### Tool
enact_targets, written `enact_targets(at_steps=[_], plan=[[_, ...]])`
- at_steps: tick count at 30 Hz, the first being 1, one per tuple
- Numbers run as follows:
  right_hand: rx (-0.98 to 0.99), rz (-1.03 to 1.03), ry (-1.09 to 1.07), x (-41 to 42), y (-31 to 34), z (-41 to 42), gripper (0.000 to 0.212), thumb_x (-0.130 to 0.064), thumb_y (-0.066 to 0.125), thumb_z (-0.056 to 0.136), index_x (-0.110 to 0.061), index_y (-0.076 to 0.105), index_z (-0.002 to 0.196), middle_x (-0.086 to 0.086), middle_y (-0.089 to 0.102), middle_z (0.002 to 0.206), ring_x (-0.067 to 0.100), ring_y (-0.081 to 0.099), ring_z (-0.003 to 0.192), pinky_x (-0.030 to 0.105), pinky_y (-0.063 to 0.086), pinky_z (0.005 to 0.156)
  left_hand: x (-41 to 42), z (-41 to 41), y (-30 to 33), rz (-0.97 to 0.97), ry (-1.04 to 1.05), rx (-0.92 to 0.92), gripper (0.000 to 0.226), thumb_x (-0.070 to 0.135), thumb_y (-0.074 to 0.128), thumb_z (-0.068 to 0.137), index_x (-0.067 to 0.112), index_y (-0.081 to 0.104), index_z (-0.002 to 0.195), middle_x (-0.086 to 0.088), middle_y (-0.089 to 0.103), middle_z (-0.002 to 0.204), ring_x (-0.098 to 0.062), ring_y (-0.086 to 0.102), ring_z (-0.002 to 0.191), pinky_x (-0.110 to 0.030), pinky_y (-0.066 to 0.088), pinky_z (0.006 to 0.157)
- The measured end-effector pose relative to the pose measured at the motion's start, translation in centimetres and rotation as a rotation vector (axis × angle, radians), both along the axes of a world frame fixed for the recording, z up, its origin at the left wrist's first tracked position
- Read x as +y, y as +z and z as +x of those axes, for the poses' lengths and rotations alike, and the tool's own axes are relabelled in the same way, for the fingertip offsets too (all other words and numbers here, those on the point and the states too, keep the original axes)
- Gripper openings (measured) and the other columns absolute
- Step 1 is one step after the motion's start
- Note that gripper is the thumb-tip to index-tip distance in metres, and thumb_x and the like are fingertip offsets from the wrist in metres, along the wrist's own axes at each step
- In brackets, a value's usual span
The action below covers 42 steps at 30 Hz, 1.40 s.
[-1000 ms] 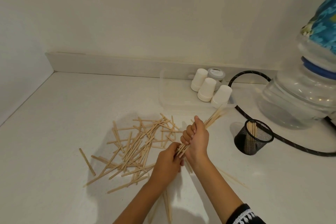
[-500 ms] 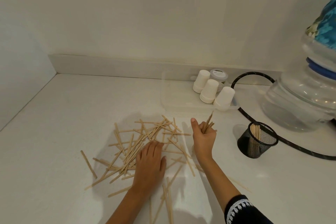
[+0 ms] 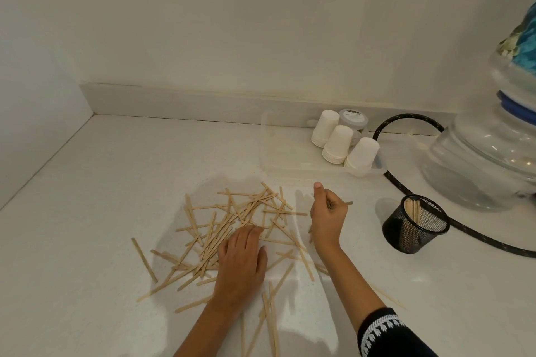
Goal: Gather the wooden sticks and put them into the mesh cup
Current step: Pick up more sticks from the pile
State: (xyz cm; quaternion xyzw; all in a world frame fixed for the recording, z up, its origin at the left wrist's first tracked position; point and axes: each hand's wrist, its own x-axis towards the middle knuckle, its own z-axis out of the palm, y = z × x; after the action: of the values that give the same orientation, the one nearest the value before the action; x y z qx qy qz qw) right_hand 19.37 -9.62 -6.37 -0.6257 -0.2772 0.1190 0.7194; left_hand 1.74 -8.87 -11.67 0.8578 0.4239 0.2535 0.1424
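Note:
A loose heap of wooden sticks (image 3: 220, 229) is scattered over the white counter in front of me. My left hand (image 3: 242, 262) lies palm down on the heap's right part, fingers spread over the sticks. To the right of the heap, my right hand (image 3: 329, 219) is closed around a small bundle of sticks (image 3: 345, 203) whose tips poke out toward the right. The black mesh cup (image 3: 414, 224) stands further right, apart from that hand, with several sticks upright inside it.
A clear plastic tray (image 3: 278, 151) at the back holds stacks of white paper cups (image 3: 338, 143) and a small jar. A black cable (image 3: 475, 236) curves behind the mesh cup. A large clear water bottle (image 3: 487, 159) fills the right edge. Walls close off the back and left.
My left hand left the bundle and came down flat on the heap. My right hand kept the bundle and lowered it, so less of the sticks shows above the fist.

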Motion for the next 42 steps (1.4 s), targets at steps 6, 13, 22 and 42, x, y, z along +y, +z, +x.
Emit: enact_targets(at_steps=[6,13,22,42], plan=[[-0.043,0.028,-0.011,0.3,0.2,0.6,0.054,-0.019,0.057,0.092,-0.004,0.026,0.051,0.026,0.026,0.047,0.030,0.027,0.047,0.035,0.026,0.047,-0.1,0.0,0.1,0.010,-0.001,-0.006,0.036,0.028,0.040,0.089,0.018,0.055,0.120,0.003,0.060,0.120,-0.015,0.055,0.112,-0.031,0.033,0.093],[0.000,0.008,-0.002,0.1,-1.3,0.5,0.053,-0.018,0.059,0.092,-0.006,0.029,0.050,0.017,0.031,0.046,0.024,0.032,0.045,0.026,0.040,0.046,0.0,0.0,0.1,0.041,-0.007,-0.020,0.036,0.027,0.039,0.088,0.016,0.058,0.117,0.001,0.062,0.118,-0.017,0.058,0.109,-0.035,0.040,0.091],[0.031,0.000,0.030,1.9,0.5,1.4,0.057,-0.027,0.063,0.089,-0.012,0.024,0.050,0.008,0.022,0.051,0.021,0.020,0.050,0.025,0.031,0.054,-0.1,-0.1,0.2,0.032,-0.010,-0.010,0.036,0.028,0.038,0.089,0.016,0.058,0.118,0.002,0.062,0.118,-0.016,0.058,0.109,-0.035,0.042,0.089],[0.081,-0.131,0.068,0.6,-1.5,1.2,0.054,-0.028,0.062,0.090,-0.009,0.032,0.050,0.007,0.028,0.048,0.017,0.033,0.040,0.018,0.042,0.044,0.0,-0.1,0.3,0.053,-0.008,-0.004,0.034,0.027,0.041,0.087,0.018,0.060,0.114,0.005,0.063,0.115,-0.012,0.059,0.104,-0.029,0.035,0.086]])
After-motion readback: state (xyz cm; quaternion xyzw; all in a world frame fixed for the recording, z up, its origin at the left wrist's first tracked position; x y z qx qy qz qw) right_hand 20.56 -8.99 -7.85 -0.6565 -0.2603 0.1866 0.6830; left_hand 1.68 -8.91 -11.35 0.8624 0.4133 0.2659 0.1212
